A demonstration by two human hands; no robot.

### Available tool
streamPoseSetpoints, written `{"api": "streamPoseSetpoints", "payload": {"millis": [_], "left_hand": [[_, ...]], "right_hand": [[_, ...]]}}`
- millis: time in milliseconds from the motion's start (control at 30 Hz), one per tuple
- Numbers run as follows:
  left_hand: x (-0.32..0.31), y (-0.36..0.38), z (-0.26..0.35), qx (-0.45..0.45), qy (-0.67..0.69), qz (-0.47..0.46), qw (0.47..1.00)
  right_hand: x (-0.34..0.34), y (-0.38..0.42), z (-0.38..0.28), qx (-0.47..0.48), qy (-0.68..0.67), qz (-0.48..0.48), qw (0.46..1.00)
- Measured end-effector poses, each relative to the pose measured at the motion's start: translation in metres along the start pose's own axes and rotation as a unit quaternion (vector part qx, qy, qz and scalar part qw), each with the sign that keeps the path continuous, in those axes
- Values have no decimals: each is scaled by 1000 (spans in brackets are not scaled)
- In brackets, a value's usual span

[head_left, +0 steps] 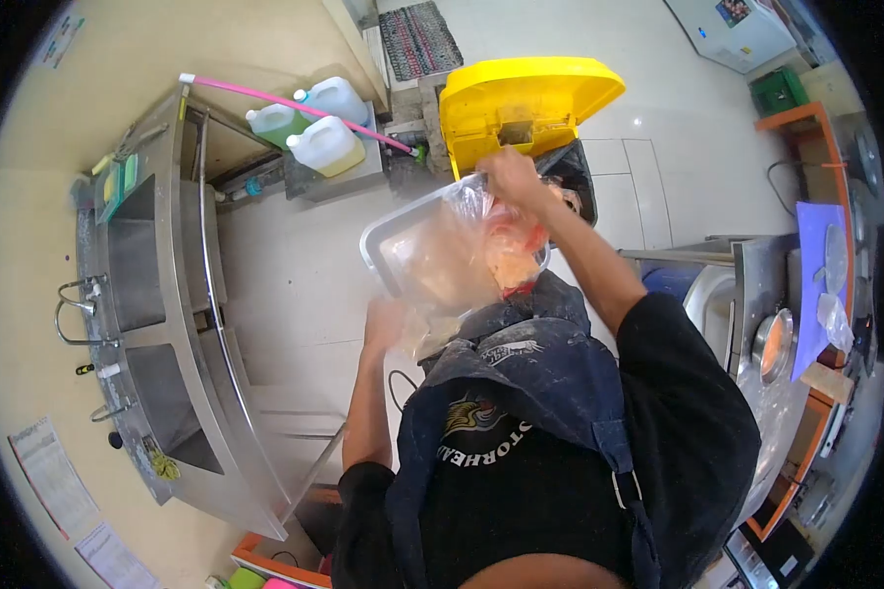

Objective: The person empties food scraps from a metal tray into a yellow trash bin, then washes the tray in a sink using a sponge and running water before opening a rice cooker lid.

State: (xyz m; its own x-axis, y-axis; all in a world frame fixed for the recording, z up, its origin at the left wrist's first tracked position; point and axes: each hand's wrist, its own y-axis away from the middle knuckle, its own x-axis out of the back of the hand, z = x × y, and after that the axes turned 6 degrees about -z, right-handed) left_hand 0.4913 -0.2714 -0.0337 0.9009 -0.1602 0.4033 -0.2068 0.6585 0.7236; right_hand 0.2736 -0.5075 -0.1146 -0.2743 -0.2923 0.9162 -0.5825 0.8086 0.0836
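A white tray [378, 233] is held tilted in front of my apron, with clear plastic [467, 208] and red and orange contents [514, 250] in it. My right hand [514, 180] is closed at the top edge, gripping the plastic beside the tray's rim. At the lower left, my left hand [391, 322] is by the tray's near side, smeared by motion, so its fingers cannot be made out. Just beyond the tray stands a black bin [586, 187] with its yellow lid [535, 88] raised.
Jugs [329, 147] stand on a low metal stand at the upper left, a pink-handled pole [265, 95] across them. Steel sinks [133, 270] line the left. On the right are a steel counter [761, 260], a round pan [774, 344] and a purple board [813, 285].
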Motion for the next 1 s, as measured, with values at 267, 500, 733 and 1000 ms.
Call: {"api": "streamPoseSetpoints", "payload": {"millis": [267, 500, 733, 1000], "left_hand": [[-6, -21, 24, -48, 21, -38, 998], [-19, -46, 21, -2, 101, -55, 993], [-33, -48, 28, -3, -1, -20, 1000], [-35, -13, 9, 96, 85, -24, 991]], "right_hand": [[-14, 42, 40, -104, -98, 191, 971], [60, 39, 29, 93, -163, 34, 982], [13, 33, -14, 548, -39, -119, 827], [-22, 47, 27, 545, -1, -204, 813]]}}
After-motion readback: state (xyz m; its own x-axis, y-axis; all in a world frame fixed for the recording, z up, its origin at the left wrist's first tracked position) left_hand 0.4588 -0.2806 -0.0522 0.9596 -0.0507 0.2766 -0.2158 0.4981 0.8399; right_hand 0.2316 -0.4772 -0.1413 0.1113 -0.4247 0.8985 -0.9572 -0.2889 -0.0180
